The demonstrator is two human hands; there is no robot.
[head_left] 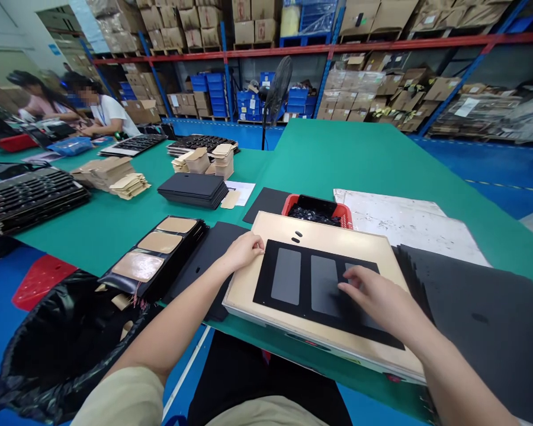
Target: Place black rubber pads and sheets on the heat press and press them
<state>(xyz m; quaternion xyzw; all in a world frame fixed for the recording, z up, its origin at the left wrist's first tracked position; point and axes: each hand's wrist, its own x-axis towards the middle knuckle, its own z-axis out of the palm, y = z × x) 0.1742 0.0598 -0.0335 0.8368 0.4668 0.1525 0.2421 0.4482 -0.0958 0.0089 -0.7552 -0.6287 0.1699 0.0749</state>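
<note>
A black sheet with three greyish window panels (285, 278) lies flat on a pale, box-like board (244, 296) in front of me. My left hand (245, 251) is at the board's left side, beside the sheet's upper left corner. Its fingers are curled together, and whatever may be between them is hidden. Over the sheet's right-hand panel hovers or rests my right hand (373, 293), thumb and fingers apart, with nothing visible between them; contact is unclear. Two small dark oval pieces (297, 236) sit on the board above the sheet.
Behind the board stands a red basket (347, 216) of small dark pieces. Black sheets (484, 319) are stacked at right. At left are a pile with tan panels (153, 242), a black block stack (193, 189) and a bag-lined bin (66, 343). Two people sit at the far left.
</note>
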